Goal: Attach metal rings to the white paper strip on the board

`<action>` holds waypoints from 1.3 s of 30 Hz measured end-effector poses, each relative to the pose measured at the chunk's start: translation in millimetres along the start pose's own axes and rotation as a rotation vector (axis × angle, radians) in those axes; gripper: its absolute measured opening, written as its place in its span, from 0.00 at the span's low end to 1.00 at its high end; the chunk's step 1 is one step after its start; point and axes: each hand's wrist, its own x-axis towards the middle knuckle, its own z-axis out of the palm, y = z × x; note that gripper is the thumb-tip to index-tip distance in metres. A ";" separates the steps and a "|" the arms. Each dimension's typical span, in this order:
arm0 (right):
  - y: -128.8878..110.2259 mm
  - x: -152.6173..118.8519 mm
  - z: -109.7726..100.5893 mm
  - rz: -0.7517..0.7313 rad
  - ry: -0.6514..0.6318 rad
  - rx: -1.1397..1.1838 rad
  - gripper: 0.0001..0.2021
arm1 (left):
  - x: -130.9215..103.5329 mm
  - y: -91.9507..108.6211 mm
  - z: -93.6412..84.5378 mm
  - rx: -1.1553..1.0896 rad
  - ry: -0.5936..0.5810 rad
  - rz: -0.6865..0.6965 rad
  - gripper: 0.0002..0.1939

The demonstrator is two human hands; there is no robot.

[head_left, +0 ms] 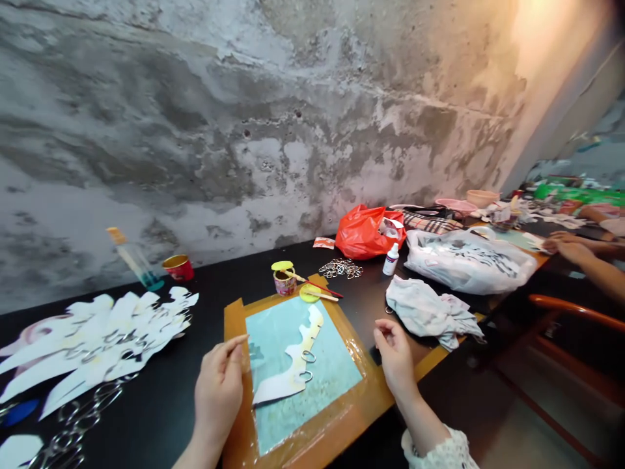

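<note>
A white and yellowish cut-out piece (293,372) with a wavy, notched edge lies on a pale blue sheet (336,371) framed in brown tape. Two metal rings (308,356) sit on the piece. My left hand (219,384) is closed at the sheet's left side, thumb and forefinger together near its edge; nothing shows between them. To the right of the sheet, my right hand (394,357) is held with curled fingers, apart from the piece, and nothing visible in it. Beyond the sheet stand a small open pot (284,283) and a yellow lid (309,292) with brushes across it.
Many white cut-outs (122,332) and metal rings (81,417) cover the left side. A red tin (178,267), red bag (361,231), white bottle (391,259), cloth (430,309) and white plastic bag (469,260) stand along the table. Another person's hands (569,246) are at far right.
</note>
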 end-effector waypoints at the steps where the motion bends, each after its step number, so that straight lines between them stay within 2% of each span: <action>1: -0.7 -0.5 0.3 0.014 -0.005 0.020 0.16 | -0.6 0.4 0.4 -0.032 -0.006 -0.041 0.17; 5: -6.7 -3.6 0.9 0.082 -0.058 0.069 0.19 | -3.1 4.4 1.1 -0.152 -0.005 -0.242 0.19; 8: -8.7 -5.0 -0.1 0.086 -0.092 0.059 0.19 | -4.7 5.7 -0.1 -0.116 0.025 -0.301 0.20; 12: -5.7 -4.5 -1.4 0.026 -0.102 0.035 0.22 | -7.3 6.2 -2.0 -0.179 0.012 -0.280 0.26; 15: -3.2 -3.5 -1.3 -0.003 -0.094 0.037 0.24 | -7.7 10.2 -2.4 -0.218 -0.013 -0.240 0.25; 19: 0.3 -0.7 -1.0 -0.028 -0.083 -0.009 0.19 | -5.4 12.9 0.9 -0.211 0.016 -0.215 0.16; 21: 1.8 1.3 -0.4 -0.026 -0.075 -0.013 0.14 | -3.6 8.2 4.2 -0.281 0.011 -0.222 0.16; 24: 0.8 2.3 1.4 -0.034 -0.050 0.022 0.17 | -0.8 -4.4 8.7 -0.185 -0.023 -0.123 0.21; 26: -3.1 0.6 2.4 -0.028 -0.057 0.019 0.19 | 0.4 -10.6 10.1 -0.034 -0.081 -0.009 0.18; 29: -11.2 -4.1 3.1 0.042 -0.139 0.004 0.17 | -0.6 -9.0 10.1 0.044 -0.255 0.130 0.14; 32: -18.1 -7.5 3.3 0.106 -0.209 0.013 0.17 | -5.0 2.2 10.0 0.101 -0.479 0.284 0.12; 34: -20.5 -7.9 3.4 0.111 -0.220 0.011 0.17 | -8.3 8.8 10.8 0.155 -0.589 0.385 0.10; 39: -19.7 -6.8 3.9 0.075 -0.225 -0.010 0.17 | -12.4 10.8 14.4 0.207 -0.648 0.513 0.08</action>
